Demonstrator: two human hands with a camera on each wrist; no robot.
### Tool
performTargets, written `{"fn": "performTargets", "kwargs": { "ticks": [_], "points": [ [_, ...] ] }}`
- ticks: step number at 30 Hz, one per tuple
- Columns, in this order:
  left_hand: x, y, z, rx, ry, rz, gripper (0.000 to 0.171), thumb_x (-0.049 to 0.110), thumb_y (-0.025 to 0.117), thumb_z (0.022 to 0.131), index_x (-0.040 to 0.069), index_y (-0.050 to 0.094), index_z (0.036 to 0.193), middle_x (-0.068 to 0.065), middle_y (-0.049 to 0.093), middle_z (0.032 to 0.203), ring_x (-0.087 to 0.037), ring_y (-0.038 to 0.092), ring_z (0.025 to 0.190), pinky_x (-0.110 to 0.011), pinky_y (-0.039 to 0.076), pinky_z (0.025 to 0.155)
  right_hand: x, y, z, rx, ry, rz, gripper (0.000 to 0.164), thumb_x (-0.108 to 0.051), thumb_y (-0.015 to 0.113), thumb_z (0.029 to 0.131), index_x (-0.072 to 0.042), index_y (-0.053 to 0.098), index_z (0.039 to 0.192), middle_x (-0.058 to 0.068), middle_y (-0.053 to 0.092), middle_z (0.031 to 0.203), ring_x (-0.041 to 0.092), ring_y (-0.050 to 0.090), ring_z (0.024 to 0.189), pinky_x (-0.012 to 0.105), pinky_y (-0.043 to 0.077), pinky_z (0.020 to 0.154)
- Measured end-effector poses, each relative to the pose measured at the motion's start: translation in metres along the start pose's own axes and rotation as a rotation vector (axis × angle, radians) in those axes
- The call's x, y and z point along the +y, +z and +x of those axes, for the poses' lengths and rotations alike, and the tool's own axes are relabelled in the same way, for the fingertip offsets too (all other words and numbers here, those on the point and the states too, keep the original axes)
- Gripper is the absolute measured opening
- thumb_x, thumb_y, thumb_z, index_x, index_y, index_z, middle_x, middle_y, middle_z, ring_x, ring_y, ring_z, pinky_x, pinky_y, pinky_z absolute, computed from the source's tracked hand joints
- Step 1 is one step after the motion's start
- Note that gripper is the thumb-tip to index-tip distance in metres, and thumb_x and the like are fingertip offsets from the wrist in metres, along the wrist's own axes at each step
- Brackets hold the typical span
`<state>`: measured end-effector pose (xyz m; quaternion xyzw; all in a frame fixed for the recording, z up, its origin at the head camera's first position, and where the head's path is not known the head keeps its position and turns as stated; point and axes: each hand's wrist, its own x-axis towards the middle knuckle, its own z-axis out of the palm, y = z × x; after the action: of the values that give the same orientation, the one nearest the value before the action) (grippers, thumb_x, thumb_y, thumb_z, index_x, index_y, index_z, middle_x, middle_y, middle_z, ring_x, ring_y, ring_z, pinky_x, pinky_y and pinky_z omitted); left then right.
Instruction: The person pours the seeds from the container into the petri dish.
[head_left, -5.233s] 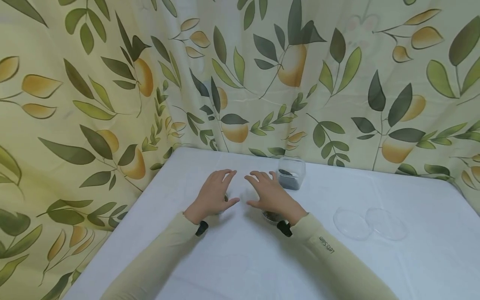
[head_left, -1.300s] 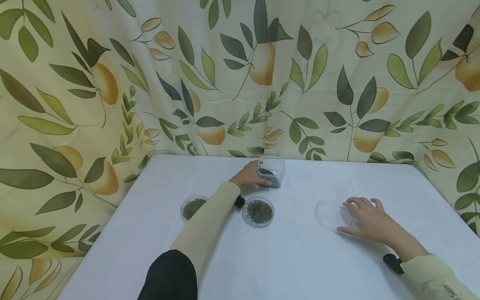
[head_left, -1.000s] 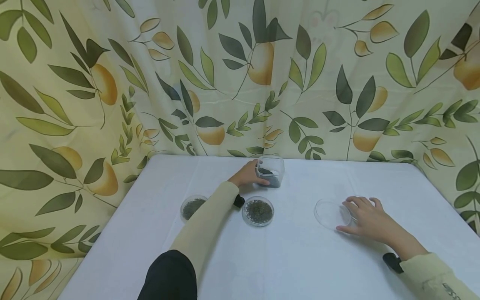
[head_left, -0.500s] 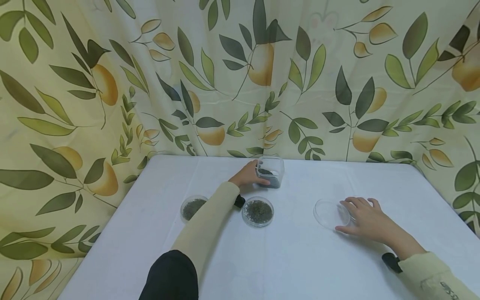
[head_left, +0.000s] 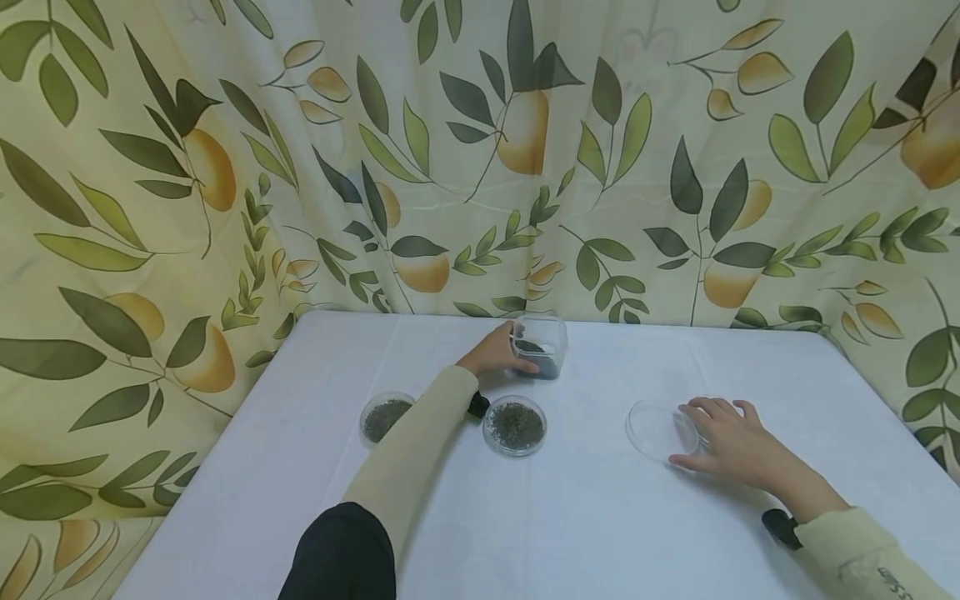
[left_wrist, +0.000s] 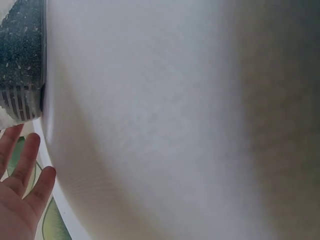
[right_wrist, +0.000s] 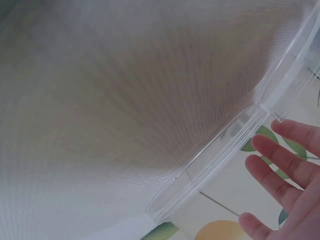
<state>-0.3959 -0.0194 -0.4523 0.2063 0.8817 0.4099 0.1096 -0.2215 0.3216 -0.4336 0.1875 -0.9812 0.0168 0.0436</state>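
Note:
At the far side of the table, my left hand (head_left: pixel 497 350) is held against a clear square container (head_left: pixel 546 360) part-filled with dark granules. Its thumb lies across the container's front; in the left wrist view the other fingers (left_wrist: pixel 31 152) stand spread beside the granule-filled container (left_wrist: pixel 21 55). To the right, my right hand (head_left: pixel 738 446) hovers at two clear round dishes, its spread fingers mostly covering the right one. The left clear dish (head_left: pixel 651 429) shows more fully. In the right wrist view, loosely extended fingers (right_wrist: pixel 274 184) sit just beyond the rims of the clear dishes (right_wrist: pixel 215 165).
Two round dishes of dark, speckled granules stand nearer on the white table (head_left: pixel 585 517): one dish (head_left: pixel 515 425) right of my left wrist, the other dish (head_left: pixel 384 417) partly behind my left sleeve (head_left: pixel 408 450). A leaf-patterned curtain (head_left: pixel 480 192) hangs behind and left.
Earlier both hands were over the two granule dishes; since then the left has reached to the square container and the right to the clear dishes. Over the last second both hands stay nearly still.

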Motion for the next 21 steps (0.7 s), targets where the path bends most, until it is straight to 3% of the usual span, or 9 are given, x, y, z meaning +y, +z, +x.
{"fn": "performTargets", "kwargs": {
  "ticks": [5,21],
  "points": [
    [0.0001,0.0005,-0.0001,0.007,-0.003,-0.036,0.093,0.025,0.085,0.068,0.003,0.032,0.140,-0.014,0.046,0.139,-0.028,0.046,0.127,-0.038,0.035,0.109,-0.0015,-0.0009,-0.0008,0.001,0.004,0.004,0.080,-0.062,0.070,0.069,0.002,0.059,0.116,0.023,0.057,0.118,0.040,0.050,0.111,0.068,0.028,0.092],
    [0.0053,-0.0057,-0.0008,0.060,0.058,-0.002,0.086,0.030,0.086,0.066,0.008,0.041,0.136,-0.009,0.052,0.133,-0.024,0.049,0.123,-0.037,0.039,0.106,-0.0013,-0.0002,-0.0002,0.018,-0.002,0.000,0.079,-0.061,0.070,0.069,0.002,0.059,0.116,0.023,0.057,0.118,0.040,0.051,0.111,0.066,0.029,0.092]
  ]
}}
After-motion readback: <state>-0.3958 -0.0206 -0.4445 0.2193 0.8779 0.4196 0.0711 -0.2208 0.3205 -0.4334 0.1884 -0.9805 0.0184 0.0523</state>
